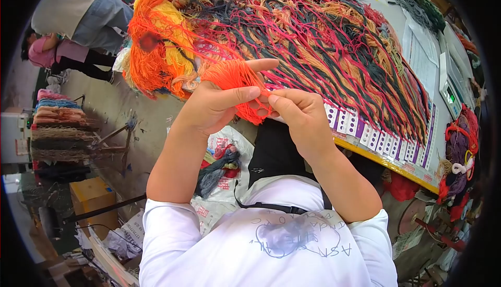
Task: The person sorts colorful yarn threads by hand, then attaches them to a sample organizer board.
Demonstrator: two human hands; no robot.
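A loose skein of bright orange yarn (pixel 232 77) is looped over my left hand (pixel 222 99), whose index finger points out to the right while the thumb presses on the strands. Close beside it, my right hand (pixel 297 110) pinches orange strands at the skein's right edge between thumb and index finger. Orange threads run from the skein up and left to a larger heap of orange yarn (pixel 156 52) at the table's left end. Behind both hands, long pink, dark green and tan strands (pixel 323 52) lie across the table.
Cards with purple marks and holes (pixel 360 127) line the table's yellow front edge (pixel 386 162). A scale (pixel 450 91) stands at the right, near hanging yarn bundles (pixel 459 151). Two people are at the upper left, above a rack of yarn (pixel 60 125). A white bag (pixel 224 182) lies below.
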